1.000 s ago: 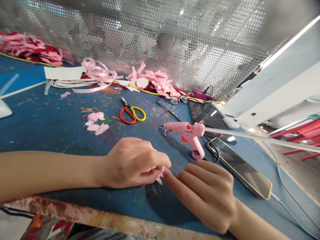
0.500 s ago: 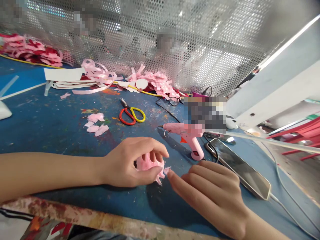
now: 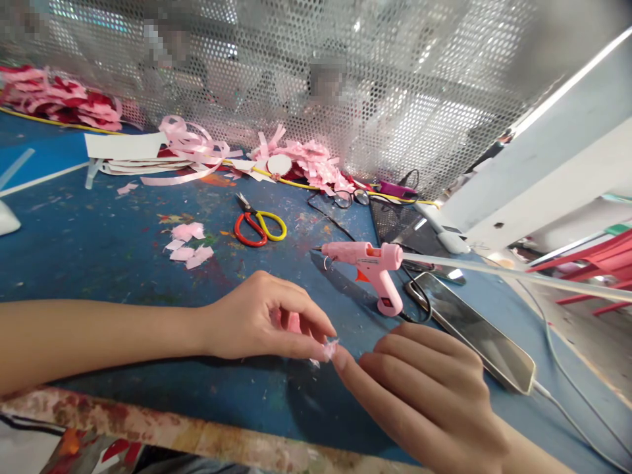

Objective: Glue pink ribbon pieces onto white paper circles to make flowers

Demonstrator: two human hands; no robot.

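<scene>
My left hand is curled around a ruffled bundle of pink fabric, mostly hidden behind the fingers. At its thumb and fingertips pokes out a small frayed pink scrap. The tip of my right hand's index finger meets this scrap; its other fingers are folded and the thumb is out of sight. Beyond my hands, a pink glue gun rests on the blue table, nozzle pointing left, with a long glue stick in its back. Several pink fabric squares lie loose to the left.
Red-and-yellow-handled scissors lie past my left hand. On the right is a phone with a cable plugged in. Pink ribbon, white cards, a pink ruffled heap and eyeglasses line the perforated metal screen.
My left thumb and fingers have closed in toward the small scrap, covering more of the pink bundle. My right index fingertip has shifted slightly down and right.
</scene>
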